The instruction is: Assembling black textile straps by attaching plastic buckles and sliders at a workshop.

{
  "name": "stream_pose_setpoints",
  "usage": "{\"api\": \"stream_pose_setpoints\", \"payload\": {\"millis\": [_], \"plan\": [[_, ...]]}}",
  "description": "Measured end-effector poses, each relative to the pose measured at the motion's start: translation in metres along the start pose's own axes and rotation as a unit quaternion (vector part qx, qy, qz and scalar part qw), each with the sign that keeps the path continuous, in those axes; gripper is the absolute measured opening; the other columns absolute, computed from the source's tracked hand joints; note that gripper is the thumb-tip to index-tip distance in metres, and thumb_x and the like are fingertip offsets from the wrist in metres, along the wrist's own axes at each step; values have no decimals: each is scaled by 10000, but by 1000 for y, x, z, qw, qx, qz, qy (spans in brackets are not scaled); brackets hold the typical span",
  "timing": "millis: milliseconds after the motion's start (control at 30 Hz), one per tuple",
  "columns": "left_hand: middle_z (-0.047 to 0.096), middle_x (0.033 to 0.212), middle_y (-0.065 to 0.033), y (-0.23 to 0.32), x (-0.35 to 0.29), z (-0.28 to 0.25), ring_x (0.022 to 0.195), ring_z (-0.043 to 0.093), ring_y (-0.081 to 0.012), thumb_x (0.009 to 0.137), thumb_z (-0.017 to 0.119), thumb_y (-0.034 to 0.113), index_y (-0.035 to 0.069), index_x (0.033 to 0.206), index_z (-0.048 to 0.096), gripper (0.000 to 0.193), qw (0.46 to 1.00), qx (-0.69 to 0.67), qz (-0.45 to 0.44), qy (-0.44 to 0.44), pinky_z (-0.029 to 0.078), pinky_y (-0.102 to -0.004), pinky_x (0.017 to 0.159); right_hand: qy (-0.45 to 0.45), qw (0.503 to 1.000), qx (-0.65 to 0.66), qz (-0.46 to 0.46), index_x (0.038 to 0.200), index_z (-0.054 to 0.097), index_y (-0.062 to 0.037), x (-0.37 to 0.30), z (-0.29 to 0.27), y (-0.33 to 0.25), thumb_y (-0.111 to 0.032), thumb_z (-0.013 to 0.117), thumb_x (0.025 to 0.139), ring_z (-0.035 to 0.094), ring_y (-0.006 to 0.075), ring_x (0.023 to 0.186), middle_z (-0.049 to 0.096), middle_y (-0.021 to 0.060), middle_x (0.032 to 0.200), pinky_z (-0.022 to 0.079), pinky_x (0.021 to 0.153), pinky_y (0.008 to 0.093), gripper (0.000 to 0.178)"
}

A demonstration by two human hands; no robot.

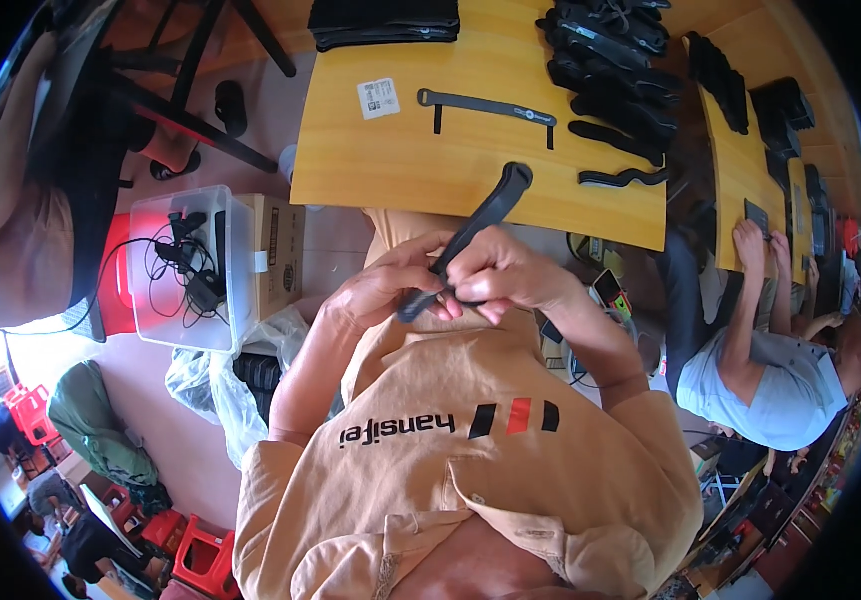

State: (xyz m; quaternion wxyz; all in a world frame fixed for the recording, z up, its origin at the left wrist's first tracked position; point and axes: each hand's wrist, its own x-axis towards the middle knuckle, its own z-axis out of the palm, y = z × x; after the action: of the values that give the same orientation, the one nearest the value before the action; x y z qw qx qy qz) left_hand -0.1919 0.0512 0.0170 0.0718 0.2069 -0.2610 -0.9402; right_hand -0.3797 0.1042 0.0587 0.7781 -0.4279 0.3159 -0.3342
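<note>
A black strap (pixel 485 217) runs slantwise between my two hands, its rounded far end sticking up over the table's near edge. My left hand (pixel 397 284) is closed round its lower part, fingers pinching it. My right hand (pixel 510 270) is closed at the same strap, thumb and fingertips pressed together on it. What exactly the fingertips pinch is partly hidden. On the yellow wooden table (pixel 370 160) beyond lies a dark grey strap (pixel 485 107) with a loop at its left end and two short black tabs hanging from it.
A white printed label (pixel 378 98) lies on the table's left. Folded black straps are stacked (pixel 383 22) at the back; a heap of black straps (pixel 610 60) covers the right side. At left stands a clear plastic bin (pixel 190 270) with cables. A co-worker (pixel 760 375) sits at right.
</note>
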Motion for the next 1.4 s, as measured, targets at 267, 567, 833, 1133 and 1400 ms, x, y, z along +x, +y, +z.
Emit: {"api": "stream_pose_setpoints", "payload": {"millis": [267,567,833,1133,1400], "plan": [[548,761,-58,-9,-5,-8,555,533,-111,792,455,63,-16,1112,458,330,997,38,-11,63,447,-227,505,-11,999,-30,22,584,502,-42,2,1,9,-156,526,840,467,36,401,506,15,516,336,350,180,281],[401,626,11,-4,-44,-21,482,362,-63,782,484,108,-6,1005,462,252,981,189,-29,-41,295,-202,440,261,778,506,-268,694,546,-82,-69,-54,-40,-182,505,914,313,64,336,313,-60,433,328,337,185,245],[465,648,-11,-20,-102,-93,502,432,-78,869,502,185,9,987,504,212,991,40,-48,117,336,-198,460,221,853,285,-377,635,483,-82,-155,-90,-87,-193,414,939,295,67,312,313,-30,417,305,277,197,331],[577,827,-6,41,-22,-72,753,527,-84,943,487,292,2,989,599,314,895,74,306,317,435,-236,691,430,888,-20,-160,716,531,11,-124,-50,-60,-120,485,792,334,78,307,375,-4,423,355,298,241,158],[569,689,23,61,44,-90,625,557,-55,860,618,222,-7,957,603,249,833,268,255,412,444,-213,583,354,847,-395,32,711,571,42,-103,-36,-62,-58,560,852,545,77,481,574,41,569,426,462,190,173]]}}
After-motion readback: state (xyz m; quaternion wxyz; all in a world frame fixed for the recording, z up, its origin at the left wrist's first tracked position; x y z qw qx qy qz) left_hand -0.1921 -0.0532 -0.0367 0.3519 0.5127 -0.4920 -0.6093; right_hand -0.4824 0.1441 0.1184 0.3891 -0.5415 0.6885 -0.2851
